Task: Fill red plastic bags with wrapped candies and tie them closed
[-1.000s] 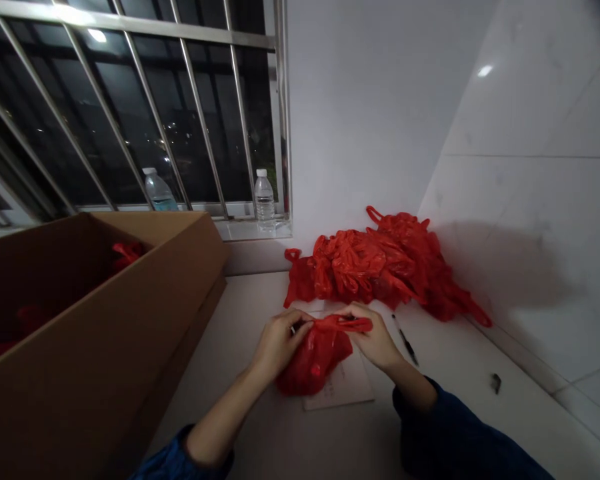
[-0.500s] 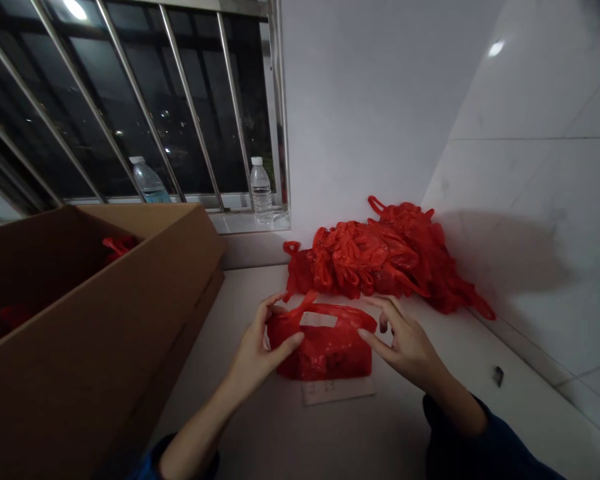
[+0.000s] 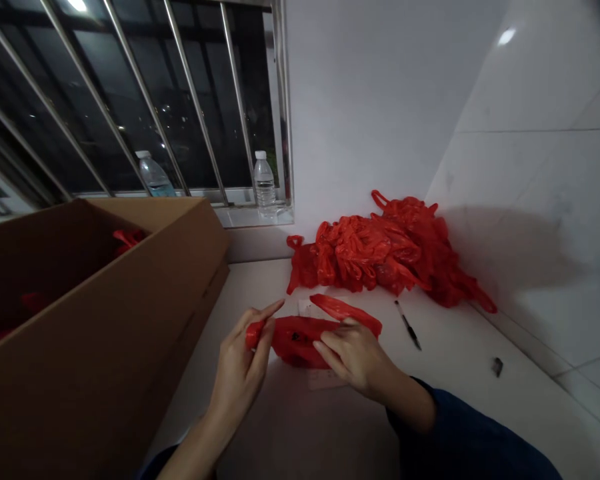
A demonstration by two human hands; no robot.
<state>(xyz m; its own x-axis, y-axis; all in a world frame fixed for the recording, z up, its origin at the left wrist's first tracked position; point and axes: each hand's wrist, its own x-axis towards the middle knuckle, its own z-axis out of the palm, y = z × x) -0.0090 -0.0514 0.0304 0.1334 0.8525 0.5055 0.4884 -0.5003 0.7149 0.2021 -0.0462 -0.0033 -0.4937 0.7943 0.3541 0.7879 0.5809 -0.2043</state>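
Note:
A red plastic bag [image 3: 300, 343] lies on the white table in front of me, with something dark showing inside it. My left hand [image 3: 243, 347] pinches the bag's left end, a bit of red plastic sticking out between thumb and fingers while the index finger points away. On the other side, my right hand [image 3: 357, 353] has its fingers closed on the bag's right part. One loose red flap rises behind that hand. Partly covered by the bag is a pale paper [image 3: 325, 380] with faint marks.
Many crumpled red plastic bags [image 3: 375, 250] are heaped against the wall. A large cardboard box [image 3: 180, 267] holding red bags stands at left. A black pen [image 3: 408, 325] and a small dark object [image 3: 497, 366] lie at right. Two bottles, one clear [image 3: 265, 187], stand on the windowsill.
Both hands have closed on the bag's ends, and my right hand has moved left. The white label on the bag is no longer visible. The pen has come into view.

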